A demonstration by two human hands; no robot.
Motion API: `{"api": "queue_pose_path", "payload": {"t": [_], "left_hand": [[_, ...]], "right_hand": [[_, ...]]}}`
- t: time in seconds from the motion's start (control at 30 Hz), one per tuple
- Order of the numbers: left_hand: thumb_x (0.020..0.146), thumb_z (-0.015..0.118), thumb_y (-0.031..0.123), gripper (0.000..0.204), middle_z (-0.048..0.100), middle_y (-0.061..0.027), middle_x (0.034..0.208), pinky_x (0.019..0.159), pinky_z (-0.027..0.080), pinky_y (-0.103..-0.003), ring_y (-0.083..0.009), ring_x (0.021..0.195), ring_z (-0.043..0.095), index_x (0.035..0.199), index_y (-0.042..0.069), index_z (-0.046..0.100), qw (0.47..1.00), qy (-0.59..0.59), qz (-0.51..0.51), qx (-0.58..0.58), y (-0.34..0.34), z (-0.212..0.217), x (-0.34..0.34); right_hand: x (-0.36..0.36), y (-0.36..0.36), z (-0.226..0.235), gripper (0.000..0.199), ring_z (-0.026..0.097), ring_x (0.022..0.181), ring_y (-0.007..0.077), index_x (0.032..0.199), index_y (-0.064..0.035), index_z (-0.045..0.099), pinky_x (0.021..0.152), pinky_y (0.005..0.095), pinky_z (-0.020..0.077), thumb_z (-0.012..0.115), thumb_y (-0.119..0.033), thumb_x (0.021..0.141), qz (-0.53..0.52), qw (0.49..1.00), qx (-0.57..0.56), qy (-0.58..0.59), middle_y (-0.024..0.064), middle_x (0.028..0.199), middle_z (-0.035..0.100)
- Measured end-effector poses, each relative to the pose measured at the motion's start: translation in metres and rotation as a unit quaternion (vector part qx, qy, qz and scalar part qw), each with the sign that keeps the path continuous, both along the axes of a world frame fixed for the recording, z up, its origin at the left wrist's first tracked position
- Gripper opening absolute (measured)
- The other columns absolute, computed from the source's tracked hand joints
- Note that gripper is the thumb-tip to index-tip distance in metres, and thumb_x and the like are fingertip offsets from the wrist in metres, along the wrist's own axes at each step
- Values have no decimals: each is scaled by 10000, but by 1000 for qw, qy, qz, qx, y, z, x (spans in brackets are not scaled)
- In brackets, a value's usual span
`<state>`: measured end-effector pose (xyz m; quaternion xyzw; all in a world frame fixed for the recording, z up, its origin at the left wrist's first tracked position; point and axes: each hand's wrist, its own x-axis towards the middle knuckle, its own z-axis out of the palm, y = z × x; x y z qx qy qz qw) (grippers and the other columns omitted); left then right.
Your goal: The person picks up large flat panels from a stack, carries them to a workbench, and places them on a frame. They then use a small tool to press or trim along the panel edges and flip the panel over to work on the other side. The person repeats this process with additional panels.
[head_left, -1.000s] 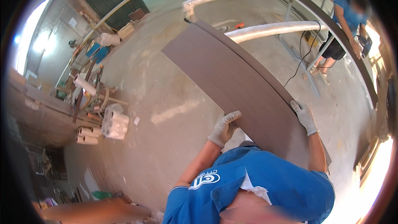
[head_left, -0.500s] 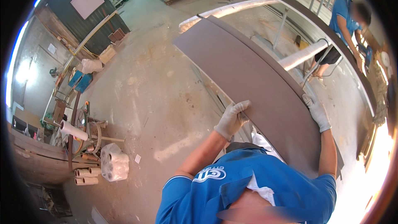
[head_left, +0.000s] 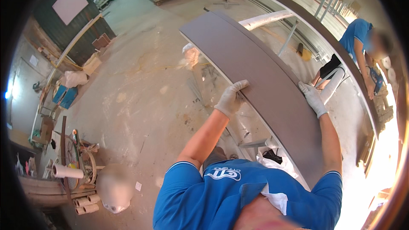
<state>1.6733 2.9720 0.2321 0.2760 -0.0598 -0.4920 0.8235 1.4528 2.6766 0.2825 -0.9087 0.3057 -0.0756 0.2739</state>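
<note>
A long, flat grey-brown panel (head_left: 266,81) slants across the front of me, its far end toward the upper left. My left hand (head_left: 230,99), in a pale work glove, is closed on its left edge, with the thumb on top and the fingers partly hidden below. On the opposite edge, my gloved right hand (head_left: 314,99) is closed too, its fingertips partly out of sight. A thin line along the panel's right side marks a lip or a second layer; I cannot tell which. Below the left edge, a metal stand (head_left: 254,143) and white sheeting (head_left: 281,162) show.
Another long dark panel (head_left: 294,5) lies on legs beyond mine, with a plastic-wrapped bar (head_left: 266,20) nearby. Behind it a co-worker (head_left: 357,38) bends over a blue power tool (head_left: 375,80). At left are a blue box (head_left: 65,96), a film roll (head_left: 68,171) and cardboard tubes (head_left: 87,204).
Both hands and the panel have shifted relative to my body, the hands now farther out from it. More of the stand and sheeting below shows. The co-worker bends lower.
</note>
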Motion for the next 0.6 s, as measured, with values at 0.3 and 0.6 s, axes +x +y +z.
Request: {"api": "queue_pose_path", "payload": {"t": [0.3,0.6], "left_hand": [[935,669,162,140,712,-55,1044,827,569,-363,-194,971,677,1047,80,682,998,13,4,63,-25,-48,102],[934,685,190,356,654,-92,1271,1005,508,-456,-229,1189,596,1250,41,618,995,56,-85,-14,-21,-64,124]], "right_hand": [[108,-23,-45,603,509,1342,327,1367,-52,599,1145,374,346,451,-527,1027,-24,998,-9,60,190,1413,575],[117,20,-6,706,549,1282,321,1368,-139,597,1073,425,425,435,-688,954,-146,981,-31,121,136,1373,597]]}}
